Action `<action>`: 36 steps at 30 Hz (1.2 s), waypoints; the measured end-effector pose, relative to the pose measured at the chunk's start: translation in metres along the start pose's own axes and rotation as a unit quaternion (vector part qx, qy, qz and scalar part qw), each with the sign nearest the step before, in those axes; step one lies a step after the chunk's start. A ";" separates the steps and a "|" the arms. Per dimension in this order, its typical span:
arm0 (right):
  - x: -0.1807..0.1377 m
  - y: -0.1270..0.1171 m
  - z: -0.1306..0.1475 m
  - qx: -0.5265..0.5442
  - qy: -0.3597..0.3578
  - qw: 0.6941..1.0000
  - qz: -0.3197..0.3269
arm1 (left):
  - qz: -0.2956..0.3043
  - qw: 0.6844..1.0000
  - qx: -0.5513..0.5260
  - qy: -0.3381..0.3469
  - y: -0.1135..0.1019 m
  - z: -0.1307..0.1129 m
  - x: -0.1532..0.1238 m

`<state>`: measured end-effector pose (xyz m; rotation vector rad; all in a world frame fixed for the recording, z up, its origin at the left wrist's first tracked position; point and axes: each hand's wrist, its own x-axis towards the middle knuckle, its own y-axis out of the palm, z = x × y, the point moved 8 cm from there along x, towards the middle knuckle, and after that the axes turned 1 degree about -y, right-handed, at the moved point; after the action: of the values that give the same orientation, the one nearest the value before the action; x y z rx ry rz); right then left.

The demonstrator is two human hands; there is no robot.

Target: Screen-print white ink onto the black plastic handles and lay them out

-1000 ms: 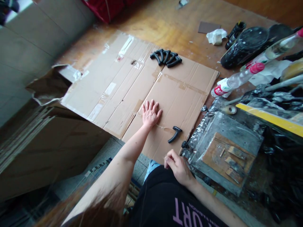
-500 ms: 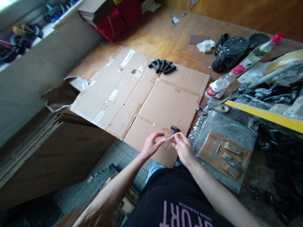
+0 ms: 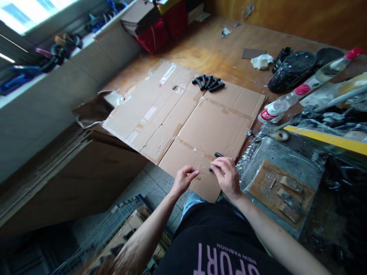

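Observation:
My left hand [image 3: 183, 180] is closed in a pinch above the near end of the flattened cardboard [image 3: 212, 122]. What its fingertips hold is too small to make out. My right hand [image 3: 228, 176] is also pinched, a short way to the right. Faint see-through traces show between the hands, and I cannot tell whether they are film or cardboard tape. A black plastic piece [image 3: 218, 154] lies on the cardboard by my right fingers, which partly hide it. Farther back, several curved black handle-like pieces [image 3: 208, 82] lie side by side.
At the right stand a plastic bottle [image 3: 279, 104] with a red cap and a black tub [image 3: 292, 70]. A tape roll [image 3: 281, 135] and a board with small blocks [image 3: 265, 179] lie nearer. Folded cardboard [image 3: 71, 172] leans at the left; a wire cart [image 3: 114, 217] stands below.
My hands have moved apart from a near-touching position. The right hand now covers more of the black piece. The view has shifted left, so the bench appears farther right.

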<state>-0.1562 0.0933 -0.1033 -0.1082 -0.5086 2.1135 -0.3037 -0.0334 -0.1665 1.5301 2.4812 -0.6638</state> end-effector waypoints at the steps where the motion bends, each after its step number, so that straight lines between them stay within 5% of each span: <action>1: -0.002 0.008 0.009 -0.041 -0.036 0.997 0.046 | 0.004 1.000 -0.002 0.006 0.001 -0.002 0.000; 8: -0.004 0.046 0.010 -0.056 -0.060 0.981 0.173 | 0.062 0.988 0.095 0.100 -0.006 -0.038 -0.001; 13: -0.006 0.059 0.006 -0.035 -0.039 0.981 0.186 | 0.117 0.976 0.144 0.117 -0.011 -0.044 0.001; 16: -0.010 0.063 0.005 -0.091 -0.032 0.981 0.170 | 0.088 0.969 0.203 0.115 -0.014 -0.041 0.004; 20: -0.010 0.064 0.001 -0.142 -0.029 0.976 0.161 | -0.045 0.953 0.286 0.089 -0.038 -0.042 0.009; 22: -0.007 0.067 -0.002 -0.126 -0.024 0.975 0.180 | -0.061 0.952 0.271 0.129 -0.046 -0.051 0.010; 26: 0.005 0.082 -0.003 -0.077 -0.030 0.972 0.222 | 0.091 0.940 0.252 0.209 -0.030 -0.058 0.012; 29: 0.013 0.094 -0.001 -0.051 -0.024 0.973 0.222 | 0.125 0.932 0.281 0.192 -0.033 -0.045 0.020; 31: 0.015 0.099 -0.004 -0.030 -0.009 0.978 0.207 | 0.125 0.928 0.294 0.193 -0.052 -0.038 0.033; 33: 0.016 0.101 -0.011 -0.010 0.014 0.980 0.197 | 0.077 0.934 0.307 0.163 -0.101 -0.031 0.059; 35: 0.014 0.100 -0.023 -0.003 0.040 0.979 0.198 | -0.052 0.938 0.332 0.079 -0.190 -0.027 0.093; 36: 0.012 0.098 -0.030 -0.005 0.054 0.979 0.198 | -0.163 0.924 0.346 0.004 -0.250 -0.026 0.106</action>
<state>-0.2313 0.0654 -0.1676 -0.3530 -0.4606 2.4770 -0.5706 -0.0313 -0.1088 1.2638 2.6785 -1.7403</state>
